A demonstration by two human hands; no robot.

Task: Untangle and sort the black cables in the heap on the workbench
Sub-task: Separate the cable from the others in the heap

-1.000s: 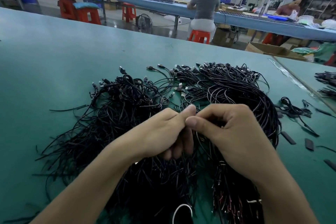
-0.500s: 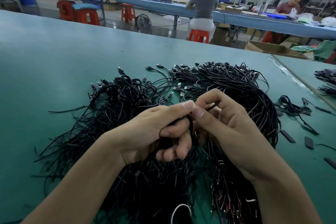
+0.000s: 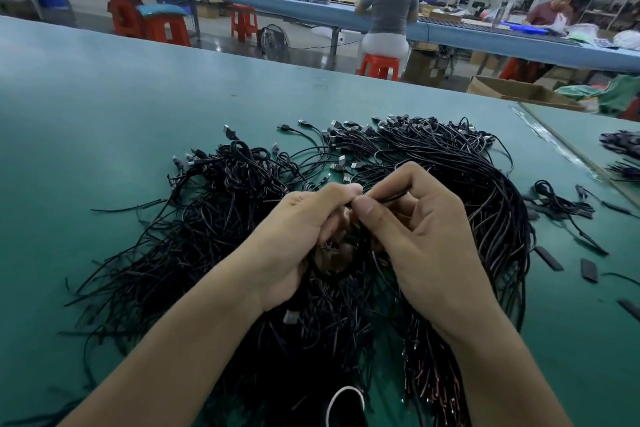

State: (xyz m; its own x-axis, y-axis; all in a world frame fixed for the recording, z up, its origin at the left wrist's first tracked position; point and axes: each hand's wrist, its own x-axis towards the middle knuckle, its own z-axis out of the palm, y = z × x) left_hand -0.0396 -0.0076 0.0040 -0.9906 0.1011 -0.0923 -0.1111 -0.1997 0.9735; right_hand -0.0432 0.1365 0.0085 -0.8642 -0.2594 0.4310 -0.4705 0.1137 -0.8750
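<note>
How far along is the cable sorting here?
Done: little; only a small bunch lies apart on the right. In hand: left hand and right hand pinch one cable above the heap. Left: nearly everything; the heap looks tangled.

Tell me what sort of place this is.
Most likely a factory floor for cable or electronics assembly. A heap of black cables lies on the green workbench, a long blue bench runs behind it with a worker seated on a red stool, and cardboard boxes stand on the floor.
</note>
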